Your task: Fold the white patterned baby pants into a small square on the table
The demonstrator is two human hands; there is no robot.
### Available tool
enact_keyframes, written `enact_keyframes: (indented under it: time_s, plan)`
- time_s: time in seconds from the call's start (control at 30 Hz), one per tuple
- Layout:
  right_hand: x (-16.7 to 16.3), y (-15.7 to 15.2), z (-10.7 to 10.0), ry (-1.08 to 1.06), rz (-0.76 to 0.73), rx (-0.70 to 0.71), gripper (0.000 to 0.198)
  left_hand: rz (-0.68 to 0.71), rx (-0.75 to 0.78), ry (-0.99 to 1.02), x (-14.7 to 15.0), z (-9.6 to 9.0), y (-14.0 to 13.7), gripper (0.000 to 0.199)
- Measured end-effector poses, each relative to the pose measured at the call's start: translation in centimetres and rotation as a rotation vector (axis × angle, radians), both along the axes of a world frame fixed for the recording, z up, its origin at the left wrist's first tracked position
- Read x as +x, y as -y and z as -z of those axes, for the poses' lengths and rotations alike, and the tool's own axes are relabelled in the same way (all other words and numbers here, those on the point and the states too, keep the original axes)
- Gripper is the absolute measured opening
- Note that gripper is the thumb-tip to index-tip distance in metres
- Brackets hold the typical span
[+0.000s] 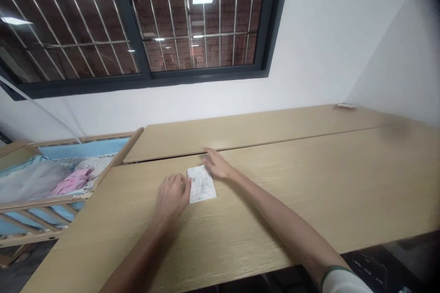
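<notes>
A small white paper packet or folded sheet [202, 187] with faint dark print lies flat on the pale wooden tabletop. My left hand [173, 193] is at its left edge, fingers loosely bent and thumb side against or just over the paper; whether it touches is hard to tell. At the upper right corner is my right hand [217, 163], with fingers stretched forward to the seam between the boards and the thumb near the paper's corner. Neither hand visibly grips anything.
The wooden tabletop [309, 178] has a long gap between its two boards. To the left stands a wooden crib [134, 142] holding bedding and a pink cloth [73, 181]. A small pale item [345, 106] lies at the far right, by the wall. Ahead is a barred window [202, 23].
</notes>
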State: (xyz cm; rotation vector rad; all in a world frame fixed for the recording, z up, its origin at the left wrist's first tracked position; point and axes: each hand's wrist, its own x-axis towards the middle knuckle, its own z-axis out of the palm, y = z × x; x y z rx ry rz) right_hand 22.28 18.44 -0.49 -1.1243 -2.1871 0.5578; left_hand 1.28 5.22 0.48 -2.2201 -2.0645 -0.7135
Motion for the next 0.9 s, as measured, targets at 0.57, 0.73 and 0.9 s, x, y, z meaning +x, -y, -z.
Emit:
enact_keyframes:
  time_s: [0.57, 0.73, 0.9]
  plan:
    - [-4.1, 9.0, -1.6, -0.157, 0.206, -0.112, 0.021, 0.018, -0.245, 0.247, -1.2, -0.8, 1.9, 0.030]
    - [-7.1, 17.1, -5.1, -0.234, 0.009, -0.256, 0.016, 0.037, -0.184, 0.283, -5.1, -2.5, 10.6, 0.036]
    - [-11.7, 25.9, -7.4, -0.422, -0.271, -0.626, 0.020, -0.005, -0.168, 0.222, -10.6, -3.2, 21.4, 0.046]
